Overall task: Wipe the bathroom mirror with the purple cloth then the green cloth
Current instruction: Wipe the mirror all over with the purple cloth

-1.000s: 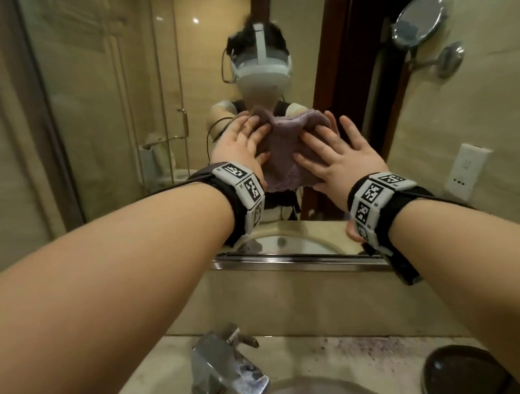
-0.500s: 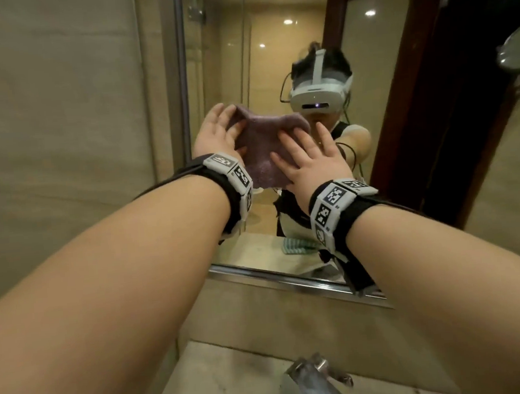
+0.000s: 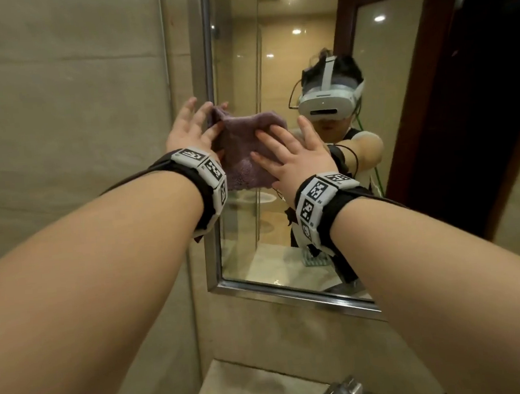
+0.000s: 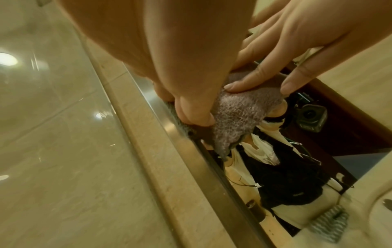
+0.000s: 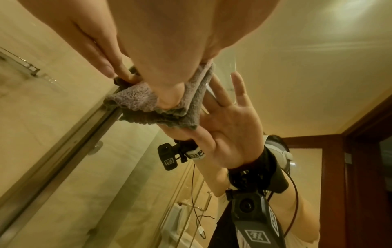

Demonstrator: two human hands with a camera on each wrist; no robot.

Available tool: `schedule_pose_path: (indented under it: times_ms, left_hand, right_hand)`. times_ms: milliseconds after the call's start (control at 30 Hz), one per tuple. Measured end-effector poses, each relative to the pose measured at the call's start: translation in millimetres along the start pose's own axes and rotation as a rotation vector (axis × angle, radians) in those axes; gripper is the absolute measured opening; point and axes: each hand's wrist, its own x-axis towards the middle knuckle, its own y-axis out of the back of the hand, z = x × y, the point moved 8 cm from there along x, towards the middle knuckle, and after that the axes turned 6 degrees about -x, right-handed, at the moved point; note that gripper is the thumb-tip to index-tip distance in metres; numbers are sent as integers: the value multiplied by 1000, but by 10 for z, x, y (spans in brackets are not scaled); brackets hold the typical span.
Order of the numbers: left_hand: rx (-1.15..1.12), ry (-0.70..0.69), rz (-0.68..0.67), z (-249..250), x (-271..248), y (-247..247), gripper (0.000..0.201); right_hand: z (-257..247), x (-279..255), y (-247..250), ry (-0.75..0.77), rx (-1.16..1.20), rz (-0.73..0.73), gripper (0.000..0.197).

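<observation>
The purple cloth (image 3: 243, 154) lies bunched against the mirror (image 3: 287, 241) right at its steel left frame (image 3: 206, 45). My left hand (image 3: 189, 130) presses the cloth's left part with straight fingers, its fingertips reaching over the frame. My right hand (image 3: 293, 157) lies flat with spread fingers on the cloth's right part. The left wrist view shows the cloth (image 4: 237, 120) under my thumb beside the frame. In the right wrist view the cloth (image 5: 135, 100) is folded under my palm. A striped green cloth (image 3: 315, 259) shows only as a reflection low in the mirror.
A beige tiled wall (image 3: 59, 119) stands left of the mirror frame. Below lies a stone counter (image 3: 252, 390) with a chrome faucet (image 3: 345, 392) at the bottom edge. The mirror reflects a person with a headset, a glass shower door and a dark wooden door.
Both hands have slid the purple cloth leftward across the glass, from the mirror's middle to its left frame. The head view has turned left with them.
</observation>
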Motion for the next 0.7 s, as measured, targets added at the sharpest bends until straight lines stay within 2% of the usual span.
schedule_pose_path:
  times_ms: [133, 233, 533, 600, 700]
  left_hand:
    - [78, -70, -43, 207, 10, 87, 58]
    - [86, -86, -26, 346, -8, 310, 58]
    - [-327, -126, 53, 752, 164, 1182, 57]
    - [-369, -143, 85, 865, 149, 1413, 57]
    - [-307, -186, 126, 1054, 90, 1766, 53]
  right_hand:
    - [199, -156, -96, -24, 0, -24, 69]
    - [400, -316, -175, -41, 14, -47, 67]
    - [1190, -860, -422, -140, -36, -90, 63]
    - [1384, -1000, -464, -167, -25, -95, 61]
    - [1663, -1216, -559, -206, -19, -110, 61]
